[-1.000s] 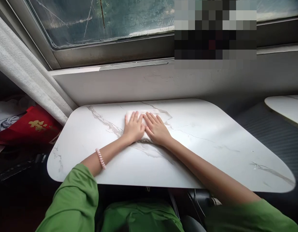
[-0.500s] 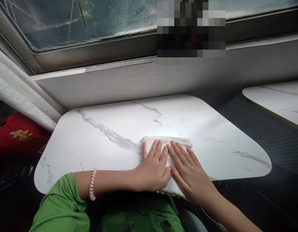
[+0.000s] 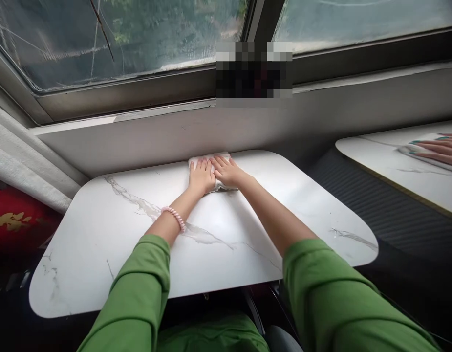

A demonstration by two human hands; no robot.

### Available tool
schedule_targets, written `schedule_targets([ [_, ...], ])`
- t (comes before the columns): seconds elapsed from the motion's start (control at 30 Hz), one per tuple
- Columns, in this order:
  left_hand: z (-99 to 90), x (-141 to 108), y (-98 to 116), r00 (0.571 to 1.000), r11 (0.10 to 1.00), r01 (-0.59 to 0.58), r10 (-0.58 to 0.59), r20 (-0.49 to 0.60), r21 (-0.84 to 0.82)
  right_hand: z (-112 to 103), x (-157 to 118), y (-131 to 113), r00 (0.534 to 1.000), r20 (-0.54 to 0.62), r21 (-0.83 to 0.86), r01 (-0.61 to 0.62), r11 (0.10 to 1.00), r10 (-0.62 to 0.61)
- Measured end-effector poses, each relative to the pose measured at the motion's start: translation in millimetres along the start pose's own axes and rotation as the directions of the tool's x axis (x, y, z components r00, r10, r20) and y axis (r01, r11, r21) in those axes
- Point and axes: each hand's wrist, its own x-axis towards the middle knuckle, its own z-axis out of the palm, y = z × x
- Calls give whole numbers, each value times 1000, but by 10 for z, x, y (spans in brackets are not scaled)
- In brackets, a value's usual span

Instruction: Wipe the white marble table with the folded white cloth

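A folded white cloth [image 3: 221, 186] lies at the far edge of the white marble-patterned table [image 3: 138, 254], by the wall. My left hand [image 3: 202, 177] rests flat on its left part, fingers stretched out. On the cloth's right part lies my right hand [image 3: 227, 172], also flat, with its fingers pointing left and away from me. The two hands touch or nearly touch at the fingers. Both arms reach forward across the tabletop, and a pink coil bracelet [image 3: 173, 218] circles my left wrist.
At right, another person's hand [image 3: 441, 146] lies on a white cloth [image 3: 412, 150] on a second marble-patterned table [image 3: 398, 178]. A window [image 3: 145, 39] and wall [image 3: 145, 146] stand behind. A curtain [image 3: 24, 161] and red item [image 3: 13, 215] are at left.
Both my hands have slid the cloth away from me, from the near edge to the far edge of the table. Another person's hand with a cloth has come into view at right.
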Motion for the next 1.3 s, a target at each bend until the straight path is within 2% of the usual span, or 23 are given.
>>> schedule_targets([
  [0.07, 28, 114, -19, 999, 999, 38, -37, -35, 10, 11, 104, 31, 999, -51, 21, 11, 1000, -10],
  [0.17, 56, 158, -32, 996, 999, 43, -42, -75, 1, 38, 118, 49, 994, -109, 14, 21, 1000, -20],
  [0.3, 51, 91, -10, 993, 999, 29, -30, -112, -15, 46, 22, 42, 991, -132, 8, 22, 1000, -21],
  [0.4, 21, -76, 84, 997, 1000, -6, 4, -83, -19, 57, -190, 29, 994, -113, 33, -1, 999, 4],
  [0.47, -15, -293, 197, 997, 999, -41, 41, -59, 0, 82, -470, 5, 994, -109, 38, -12, 999, 17],
  [0.57, -99, -764, 421, 989, 988, -147, 148, -3, 34, 133, -1097, -72, 989, -149, 40, -4, 999, 10],
  [0.73, -273, -1517, 785, 933, 932, -354, 347, 93, 77, 162, -2176, -255, 962, -272, 6, 18, 1000, -16],
  [0.8, -325, -1666, 881, 903, 898, -427, 420, 88, 103, 149, -2449, -297, 957, -291, -8, 3, 1000, -5],
  [0.9, -345, -1673, 962, 862, 855, -507, 506, 37, 109, 162, -2644, -253, 953, -304, -20, -13, 1000, 7],
  [1.0, -275, -1439, 989, 849, 845, -525, 528, -2, 102, 242, -2571, -35, 951, -307, -19, -30, 999, 23],
  [1.07, -197, -1172, 987, 860, 858, -508, 510, -2, 82, 290, -2355, 185, 953, -300, -2, -35, 999, 33],
  [1.13, -114, -840, 968, 878, 877, -478, 477, 21, 41, 291, -2006, 411, 960, -274, 38, -45, 998, 54],
  [1.2, -36, -478, 935, 909, 910, -415, 414, 44, 1, 243, -1564, 592, 962, -237, 96, -115, 989, 135],
  [1.27, 35, -126, 890, 947, 947, -320, 320, 26, -14, 175, -1102, 702, 955, -197, 173, -187, 967, 220],
  [1.3, 66, 34, 864, 962, 962, -272, 273, 7, -23, 144, -891, 731, 943, -220, 216, -202, 955, 250],
])
